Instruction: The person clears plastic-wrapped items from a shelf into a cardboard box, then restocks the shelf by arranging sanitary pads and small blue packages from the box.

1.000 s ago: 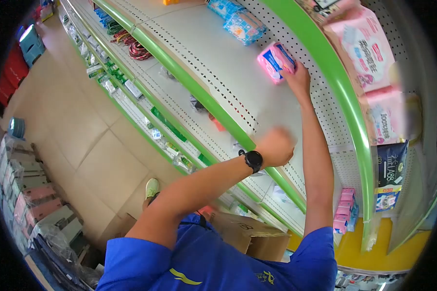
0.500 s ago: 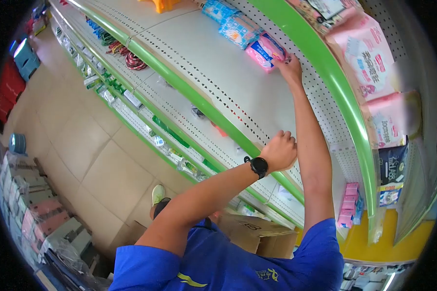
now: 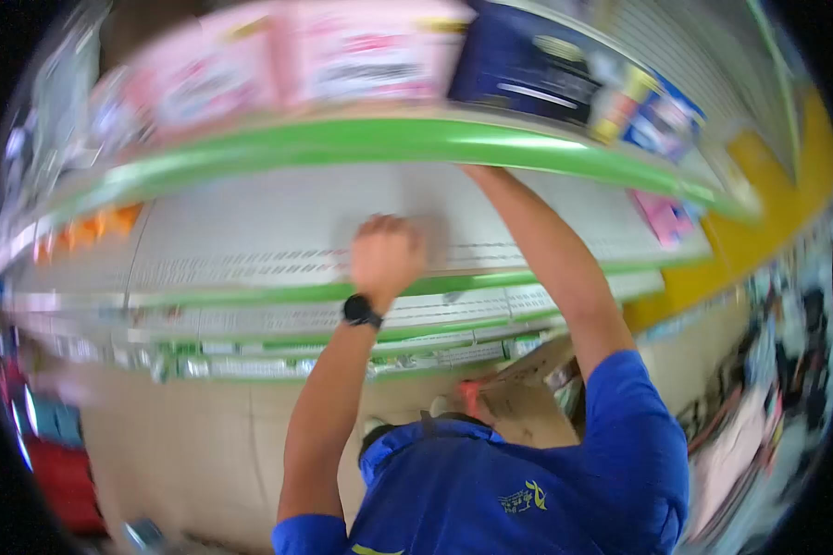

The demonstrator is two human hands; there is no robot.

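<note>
My left hand [image 3: 387, 257], with a black watch [image 3: 359, 311] at its wrist, is over the front part of the white shelf board [image 3: 250, 222]. Its fingers look curled in, though motion blurs them, and nothing shows in them. My right forearm [image 3: 555, 250] reaches under the green edge strip [image 3: 389, 139] of the shelf above. That strip hides my right hand, so whatever it holds or touches is out of sight. Small pink packs [image 3: 664, 218] stand at the right end of the same board.
Pink packages [image 3: 370, 55] and a dark blue package [image 3: 528, 69] line the upper shelf. Orange plastic pieces [image 3: 93, 228] lie at the board's left. Lower shelves [image 3: 342, 361] carry small goods. A cardboard box [image 3: 528, 407] stands on the floor by my body.
My view has swung so the shelf runs across it. My right hand, earlier at a pink package beside blue packs, is now hidden, as are those packs. My left hand remains near the board's front.
</note>
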